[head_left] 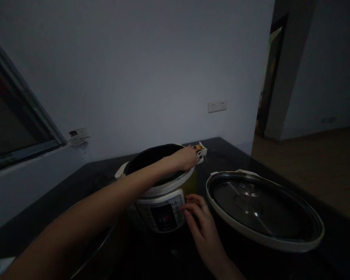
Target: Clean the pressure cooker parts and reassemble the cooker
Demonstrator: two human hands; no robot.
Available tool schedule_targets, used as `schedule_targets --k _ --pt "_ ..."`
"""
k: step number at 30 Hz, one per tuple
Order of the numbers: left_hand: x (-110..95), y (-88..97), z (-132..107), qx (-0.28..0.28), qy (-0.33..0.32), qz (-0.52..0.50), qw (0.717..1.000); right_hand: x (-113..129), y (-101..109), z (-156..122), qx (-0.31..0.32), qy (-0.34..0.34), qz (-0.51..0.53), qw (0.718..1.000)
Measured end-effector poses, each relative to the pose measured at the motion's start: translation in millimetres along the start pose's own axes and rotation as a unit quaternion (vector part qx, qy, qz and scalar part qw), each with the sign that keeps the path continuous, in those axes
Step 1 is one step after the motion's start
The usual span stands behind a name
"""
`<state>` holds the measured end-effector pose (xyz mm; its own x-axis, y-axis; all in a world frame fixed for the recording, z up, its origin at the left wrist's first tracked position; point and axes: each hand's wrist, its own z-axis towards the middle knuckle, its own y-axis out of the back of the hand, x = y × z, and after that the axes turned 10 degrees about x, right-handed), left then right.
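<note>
The left hand (189,157) reaches across the open mouth of a cooker (163,189) to the right end of its rim, its fingers bent over a white bracket (203,149) with a gold-coloured piece (198,147). The fingertips are mostly hidden, so I cannot tell whether they pinch it or only rest there. The right hand (200,217) is on the near side, loosely open with the fingers slightly bent and a little apart, the tips at the right edge of the control panel (163,216); whether they press it is unclear.

The cooker stands upright in the middle of a dark surface (212,146), with a white handle (121,170) at its left. To its right lies a round lid (262,214), shiny inner face up. Near left, partly behind the left forearm, shows the curved rim of a round vessel (95,253).

Beyond, a pale wall (163,77) carries a double socket (217,106) and, farther left, more sockets (79,136) beside a window (14,105). Far right are a doorway (270,77) and brownish floor (306,157), all dimly lit.
</note>
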<state>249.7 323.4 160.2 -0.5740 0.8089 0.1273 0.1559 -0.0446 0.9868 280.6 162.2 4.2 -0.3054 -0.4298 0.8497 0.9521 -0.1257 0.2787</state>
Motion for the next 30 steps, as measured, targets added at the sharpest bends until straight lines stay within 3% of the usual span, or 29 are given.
schedule_targets --k 5,10,17,21,26,30 --pt "-14 2.9 -37 0.02 -0.048 0.023 0.998 -1 0 0 -0.001 0.011 0.0 1.0" --pt "-26 0.6 -78 0.021 -0.055 0.036 0.998 -1 0 1 -0.004 0.017 -0.008 1.0" --pt "-24 -13.5 -108 0.012 -0.075 0.095 0.993 -2 1 3 -0.015 0.034 -0.025 0.999" --pt "-8 -32.3 -125 -0.042 -0.133 0.126 0.982 -2 2 4 -0.029 0.042 -0.048 0.998" --pt "14 -55.4 -154 -0.161 -0.182 0.161 0.957 -2 3 4 -0.028 0.045 -0.05 0.997" --pt "28 -65.9 -177 -0.182 -0.175 0.171 0.952 -3 4 4 -0.024 0.037 -0.049 0.998"
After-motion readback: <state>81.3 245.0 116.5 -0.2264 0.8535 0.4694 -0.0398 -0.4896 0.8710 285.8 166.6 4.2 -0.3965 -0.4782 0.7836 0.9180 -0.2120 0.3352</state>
